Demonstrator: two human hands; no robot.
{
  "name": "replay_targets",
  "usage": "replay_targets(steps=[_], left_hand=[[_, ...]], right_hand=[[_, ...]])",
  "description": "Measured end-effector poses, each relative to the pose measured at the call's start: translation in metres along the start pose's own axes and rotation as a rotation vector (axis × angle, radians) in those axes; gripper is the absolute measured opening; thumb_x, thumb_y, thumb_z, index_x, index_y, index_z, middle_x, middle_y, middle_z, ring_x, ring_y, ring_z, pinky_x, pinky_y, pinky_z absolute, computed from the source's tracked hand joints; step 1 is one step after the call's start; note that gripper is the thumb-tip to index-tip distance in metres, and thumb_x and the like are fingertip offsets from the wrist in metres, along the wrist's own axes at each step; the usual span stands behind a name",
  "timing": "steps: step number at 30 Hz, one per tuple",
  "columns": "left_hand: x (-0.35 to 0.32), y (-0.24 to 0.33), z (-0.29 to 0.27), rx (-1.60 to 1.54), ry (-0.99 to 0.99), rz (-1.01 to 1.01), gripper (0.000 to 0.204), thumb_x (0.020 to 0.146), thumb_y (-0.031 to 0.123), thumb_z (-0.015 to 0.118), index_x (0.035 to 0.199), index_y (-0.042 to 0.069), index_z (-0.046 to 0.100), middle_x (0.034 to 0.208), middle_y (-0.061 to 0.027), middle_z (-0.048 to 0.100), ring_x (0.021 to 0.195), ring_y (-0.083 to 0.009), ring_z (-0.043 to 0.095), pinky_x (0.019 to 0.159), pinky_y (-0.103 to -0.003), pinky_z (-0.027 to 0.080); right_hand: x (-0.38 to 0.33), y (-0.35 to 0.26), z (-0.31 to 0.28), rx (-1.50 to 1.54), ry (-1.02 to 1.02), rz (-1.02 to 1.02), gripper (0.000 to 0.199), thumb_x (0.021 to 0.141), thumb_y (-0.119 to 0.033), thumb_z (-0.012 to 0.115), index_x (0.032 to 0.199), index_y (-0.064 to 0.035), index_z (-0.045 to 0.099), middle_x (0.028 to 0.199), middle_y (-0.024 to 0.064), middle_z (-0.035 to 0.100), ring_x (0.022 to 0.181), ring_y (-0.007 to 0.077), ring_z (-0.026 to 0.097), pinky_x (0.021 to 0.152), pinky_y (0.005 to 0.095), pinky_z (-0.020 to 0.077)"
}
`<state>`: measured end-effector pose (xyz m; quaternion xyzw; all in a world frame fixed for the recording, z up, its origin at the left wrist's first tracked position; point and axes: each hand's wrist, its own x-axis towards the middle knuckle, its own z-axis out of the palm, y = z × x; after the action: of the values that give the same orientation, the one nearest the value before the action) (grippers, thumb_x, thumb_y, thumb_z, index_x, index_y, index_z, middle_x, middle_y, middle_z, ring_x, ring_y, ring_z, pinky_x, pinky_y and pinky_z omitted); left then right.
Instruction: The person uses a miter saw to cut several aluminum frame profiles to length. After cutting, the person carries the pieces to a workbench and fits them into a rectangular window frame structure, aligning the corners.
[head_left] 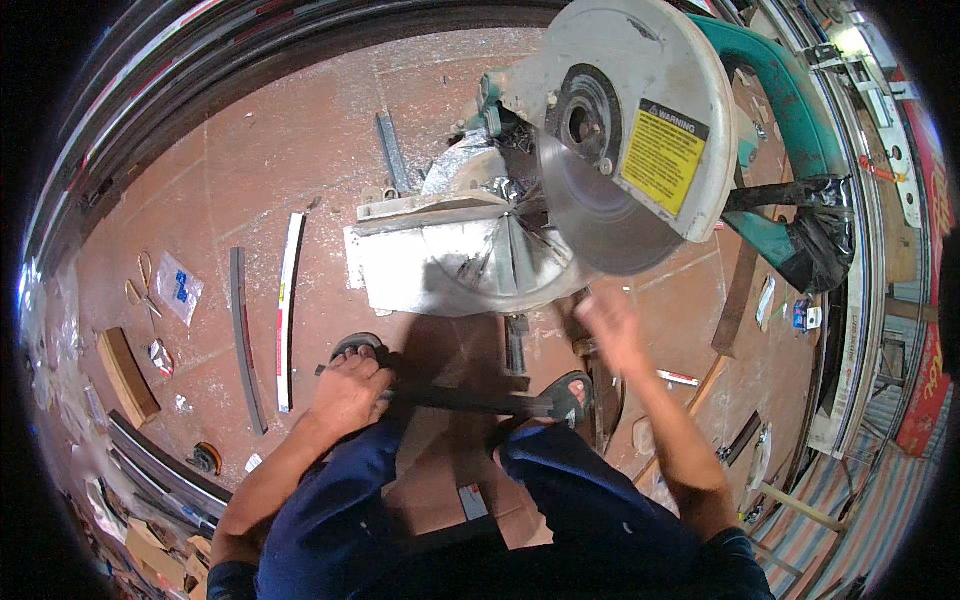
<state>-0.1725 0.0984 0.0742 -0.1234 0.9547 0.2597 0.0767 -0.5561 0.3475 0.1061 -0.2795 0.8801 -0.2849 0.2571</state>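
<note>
My left hand (357,387) is closed around one end of a long dark metal bar (465,401), held low across my knees. To the right of the bar, my right hand (612,328) is in the air just below the saw blade (625,225), apart from it. Motion smears its fingers. Ahead stands a miter saw with a grey guard (640,65), a yellow label (664,155) and a green handle (800,95) wrapped in black tape. Its blade is raised to the right of the silver saw table (420,265). Whether the blade is spinning cannot be seen.
On the reddish floor to the left lie a white strip (290,310), a dark strip (248,340), scissors (143,285), a plastic bag (178,288), a wooden block (128,376) and a tape roll (206,458). Long profiles (150,60) line the far left. Metal shavings dot the floor.
</note>
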Motion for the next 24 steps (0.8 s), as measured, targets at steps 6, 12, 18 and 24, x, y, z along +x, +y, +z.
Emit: replay_targets(steps=[6,12,18,24], left_hand=[[-0.023,-0.003,0.022,-0.134,-0.045,-0.037,0.037,0.073,0.024,0.086,0.107,0.012,0.077,0.099,-0.0147,0.073,0.101,-0.0358,0.073,0.094,-0.047,0.058],[-0.023,-0.001,0.016,-0.104,-0.006,-0.015,0.034,0.082,0.031,0.081,0.111,0.012,0.078,0.1,-0.0132,0.074,0.101,-0.0353,0.073,0.094,-0.045,0.058],[-0.03,-0.002,0.016,-0.13,-0.082,-0.035,0.037,0.083,0.034,0.08,0.114,0.012,0.078,0.101,-0.0128,0.074,0.105,-0.0346,0.073,0.098,-0.044,0.056],[-0.027,0.001,0.011,-0.097,-0.011,0.005,0.038,0.083,0.034,0.082,0.113,0.012,0.08,0.1,-0.0123,0.074,0.103,-0.0344,0.073,0.099,-0.044,0.056]], right_hand=[[0.141,0.082,-0.101,-0.541,0.172,-0.211,0.059,0.101,-0.03,0.068,0.149,0.0003,0.054,0.153,0.029,0.053,0.137,0.0475,0.053,0.118,0.054,0.0413],[0.146,0.103,-0.053,-0.638,0.293,-0.484,0.042,0.093,-0.021,0.072,0.131,-0.003,0.07,0.137,0.0215,0.065,0.113,0.0422,0.062,0.105,0.0525,0.0484],[0.096,0.066,-0.01,-0.494,0.299,-0.514,0.035,0.094,-0.027,0.075,0.122,-0.0054,0.074,0.119,0.0175,0.073,0.118,0.0402,0.062,0.101,0.0513,0.0518],[0.052,-0.022,0.064,-0.536,0.012,-0.664,0.043,0.091,-0.026,0.08,0.131,-0.0102,0.074,0.121,0.0112,0.068,0.116,0.0351,0.065,0.096,0.0453,0.0534]])
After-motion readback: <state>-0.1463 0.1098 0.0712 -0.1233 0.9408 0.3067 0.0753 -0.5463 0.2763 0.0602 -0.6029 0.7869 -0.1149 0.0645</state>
